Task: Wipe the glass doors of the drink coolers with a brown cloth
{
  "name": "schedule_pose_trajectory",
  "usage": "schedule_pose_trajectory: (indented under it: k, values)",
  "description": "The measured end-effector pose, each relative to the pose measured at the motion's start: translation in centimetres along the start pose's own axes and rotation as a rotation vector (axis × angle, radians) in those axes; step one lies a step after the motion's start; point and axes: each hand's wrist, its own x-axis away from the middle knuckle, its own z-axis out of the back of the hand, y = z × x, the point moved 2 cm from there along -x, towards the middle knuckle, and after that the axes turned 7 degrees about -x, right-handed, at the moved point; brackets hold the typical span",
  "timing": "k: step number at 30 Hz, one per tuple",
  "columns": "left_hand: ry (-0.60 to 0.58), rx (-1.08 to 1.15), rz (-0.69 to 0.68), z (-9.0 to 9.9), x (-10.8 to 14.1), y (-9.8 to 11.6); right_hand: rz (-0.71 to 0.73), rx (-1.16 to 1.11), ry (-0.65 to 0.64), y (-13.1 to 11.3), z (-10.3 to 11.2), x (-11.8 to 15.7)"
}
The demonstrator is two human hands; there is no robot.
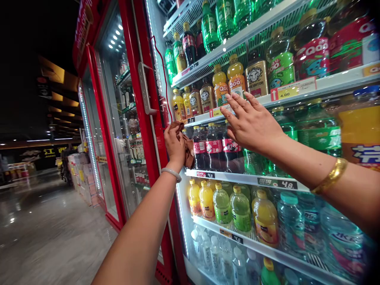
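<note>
My left hand [174, 147] grips a crumpled brown cloth [189, 152] at the left edge of a lit drinks fridge, beside its red frame [162, 154]. A pale bangle circles that wrist. My right hand [247, 120] holds nothing; its fingers are stretched out and lie over the shelf edge [204, 118] with the price tags. I cannot tell whether they touch it. Behind that hand stand orange Qoo bottles [236, 81] and a gold Predator bottle [256, 75]. Dark cola bottles [213, 147] fill the shelf below, right of the cloth. My right wrist wears a gold bangle.
Juice bottles [221, 204] and clear water bottles [215, 253] line the lower shelves. Green bottles [209, 27] stand on the top one. To the left are a door handle [146, 89], another red-framed glass fridge [103, 118], a shiny floor [53, 233] and stacked boxes [81, 174].
</note>
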Motion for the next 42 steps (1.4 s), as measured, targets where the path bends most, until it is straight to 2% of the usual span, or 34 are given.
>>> schedule_pose_trajectory:
  k: [2, 4, 7, 9, 11, 14, 15, 18, 20, 22, 24, 25, 28, 31, 33, 35, 37, 38, 42]
  values:
    - [0.049, -0.021, 0.071, 0.1, -0.2, -0.4, 0.001, 0.006, -0.001, -0.1, 0.0, 0.0]
    - [0.04, -0.017, 0.059, -0.3, 0.7, 0.8, -0.006, 0.007, 0.002, -0.1, 0.1, 0.0]
    - [-0.049, 0.04, -0.11, -1.1, 2.5, 3.8, -0.03, 0.009, -0.009, -0.3, 0.2, 0.0]
    - [-0.096, 0.086, -0.207, -1.5, 2.8, 5.0, -0.041, 0.021, -0.026, -0.4, 0.2, -0.1]
    - [-0.061, 0.098, -0.129, -1.5, 1.7, 4.7, -0.042, 0.044, -0.043, -0.4, 0.3, -0.1]
    - [0.059, 0.065, 0.134, -1.3, -0.7, 2.9, -0.037, 0.076, -0.064, -0.5, 0.4, -0.2]
    - [0.083, 0.052, 0.185, -1.2, -1.1, 2.5, -0.038, 0.082, -0.07, -0.5, 0.4, -0.2]
    - [0.082, 0.035, 0.192, -1.0, -0.5, 3.1, -0.046, 0.089, -0.079, -0.5, 0.4, -0.3]
    - [0.04, 0.032, 0.112, -0.9, 1.2, 4.1, -0.039, 0.087, -0.066, -0.4, 0.3, -0.3]
    - [-0.058, 0.041, -0.05, -0.7, 2.5, 4.8, -0.023, 0.077, -0.04, -0.2, 0.0, -0.2]
    - [-0.127, 0.034, -0.157, -0.4, 2.8, 4.4, -0.006, 0.066, -0.003, 0.0, -0.2, -0.2]
    - [-0.122, 0.019, -0.152, -0.2, 2.5, 3.8, 0.002, 0.058, 0.017, 0.1, -0.3, -0.2]
    - [-0.005, -0.04, -0.004, 0.1, 1.0, 2.1, 0.016, 0.034, 0.054, 0.2, -0.6, -0.1]
    - [0.023, -0.048, 0.021, -0.2, 1.4, 3.0, 0.003, 0.03, 0.036, 0.1, -0.6, -0.1]
    - [-0.029, -0.028, -0.073, -0.6, 2.8, 4.7, -0.006, 0.032, 0.025, 0.0, -0.5, -0.2]
    - [-0.121, 0.013, -0.243, -0.9, 3.9, 6.1, -0.012, 0.029, 0.021, -0.1, -0.4, -0.2]
    - [-0.179, 0.059, -0.338, -0.9, 3.9, 6.2, -0.019, 0.026, 0.013, -0.1, -0.3, -0.2]
    - [-0.162, 0.07, -0.304, -0.9, 3.3, 5.8, -0.024, 0.026, 0.008, -0.1, -0.3, -0.3]
    - [0.022, 0.043, -0.002, -0.9, 1.0, 4.3, -0.027, 0.041, 0.006, 0.1, -0.4, -0.4]
